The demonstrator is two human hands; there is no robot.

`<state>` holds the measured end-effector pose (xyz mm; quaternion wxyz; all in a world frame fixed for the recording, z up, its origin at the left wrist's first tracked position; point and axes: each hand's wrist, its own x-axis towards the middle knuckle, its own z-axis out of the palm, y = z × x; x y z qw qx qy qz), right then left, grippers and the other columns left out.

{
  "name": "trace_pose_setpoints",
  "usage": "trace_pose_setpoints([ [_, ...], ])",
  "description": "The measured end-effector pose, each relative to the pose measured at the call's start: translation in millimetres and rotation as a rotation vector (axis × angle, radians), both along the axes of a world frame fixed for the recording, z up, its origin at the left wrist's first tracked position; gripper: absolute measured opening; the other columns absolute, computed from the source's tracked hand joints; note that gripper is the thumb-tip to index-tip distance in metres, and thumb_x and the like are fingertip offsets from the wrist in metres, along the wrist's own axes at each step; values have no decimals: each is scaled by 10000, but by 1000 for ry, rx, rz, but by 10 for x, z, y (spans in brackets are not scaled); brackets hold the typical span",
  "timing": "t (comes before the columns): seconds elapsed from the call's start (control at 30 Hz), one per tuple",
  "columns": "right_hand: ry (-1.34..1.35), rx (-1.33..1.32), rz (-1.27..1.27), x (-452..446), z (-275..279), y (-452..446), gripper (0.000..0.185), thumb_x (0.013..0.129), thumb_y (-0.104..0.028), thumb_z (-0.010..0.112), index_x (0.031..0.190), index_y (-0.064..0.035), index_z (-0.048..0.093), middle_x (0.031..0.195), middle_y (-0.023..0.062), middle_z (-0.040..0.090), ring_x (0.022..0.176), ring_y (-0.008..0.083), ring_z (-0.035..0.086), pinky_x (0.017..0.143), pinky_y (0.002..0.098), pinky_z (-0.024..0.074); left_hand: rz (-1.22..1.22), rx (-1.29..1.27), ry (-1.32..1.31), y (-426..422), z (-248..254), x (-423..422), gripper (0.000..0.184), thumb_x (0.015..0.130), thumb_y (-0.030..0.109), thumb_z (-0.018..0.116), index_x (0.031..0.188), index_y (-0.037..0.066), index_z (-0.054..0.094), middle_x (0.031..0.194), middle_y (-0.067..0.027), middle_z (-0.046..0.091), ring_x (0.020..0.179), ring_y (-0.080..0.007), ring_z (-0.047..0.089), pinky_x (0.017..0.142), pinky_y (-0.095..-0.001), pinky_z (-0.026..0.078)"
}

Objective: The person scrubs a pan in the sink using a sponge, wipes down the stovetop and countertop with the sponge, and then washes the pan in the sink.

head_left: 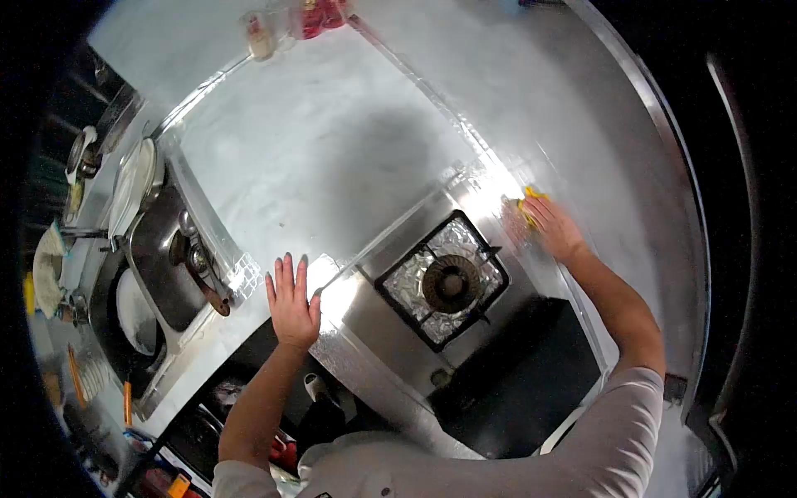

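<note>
My right hand (pixel 556 230) presses a yellow cloth (pixel 531 196) against the shiny metal surface behind and right of the stove; the fingers are slightly blurred. Most of the cloth is hidden beneath that hand. My left hand (pixel 292 309) lies flat with its fingers spread at the counter's front edge, left of the stove, and holds nothing. Between my two arms is the gas stove (pixel 390 286), a steel top with one round burner (pixel 451 283). Crumpled foil lines the area under its square black pan support (pixel 383 285).
On the left is a sink (pixel 158 270) with a brown-handled utensil (pixel 207 292) and other metal ware. White plates (pixel 137 184) stand behind it, and a dark wok (pixel 108 319) sits nearer the edge. A glass jar (pixel 259 37) and red items (pixel 320 17) are at the back.
</note>
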<state>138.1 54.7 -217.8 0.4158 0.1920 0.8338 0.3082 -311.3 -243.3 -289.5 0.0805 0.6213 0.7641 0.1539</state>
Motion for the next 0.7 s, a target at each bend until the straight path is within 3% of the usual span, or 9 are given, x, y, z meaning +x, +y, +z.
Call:
trace_pose_setpoints([
  [0.1,-44,-13,-42,568,142,-423,591,937,-261,375,1475,-37,277,1569,65,206,1452,208,143,1202,354,30,-33,27,23,-22,-21,15,622,903,270,490,1461,60,310,1534,-202,235,1427,-389,191,1146,-554,111],
  [0.17,31,-101,-202,817,297,-627,590,924,-239,384,1458,-5,298,1553,72,244,1445,207,174,1203,377,57,-11,12,36,-24,-9,30,595,935,276,415,1470,48,289,1537,-201,233,1438,-373,170,1152,-542,78],
  [0.3,84,-72,-277,507,819,-652,611,929,-291,403,1471,-32,289,1571,76,198,1452,221,151,1203,374,36,-10,-2,55,-22,13,59,580,953,288,395,1479,70,282,1541,-194,225,1443,-364,157,1157,-530,81],
  [0.37,-106,213,52,26,1033,-468,620,936,-311,400,1475,-31,277,1580,73,171,1459,223,127,1202,390,31,-19,19,66,-19,-19,61,580,958,280,387,1483,65,269,1545,-191,215,1446,-356,150,1159,-526,81],
  [0.63,13,182,100,-641,-21,359,623,969,-323,351,1519,-105,156,1596,2,104,1470,193,45,1198,385,-14,-5,-9,106,-37,-58,72,598,951,264,398,1489,53,244,1555,-170,201,1451,-343,141,1165,-509,71],
  [0.7,88,207,132,-789,-148,501,608,968,-321,355,1511,-100,196,1590,10,139,1466,194,76,1198,371,0,-18,-9,102,-23,-53,60,606,950,264,401,1494,58,231,1557,-165,199,1451,-340,141,1166,-504,71],
])
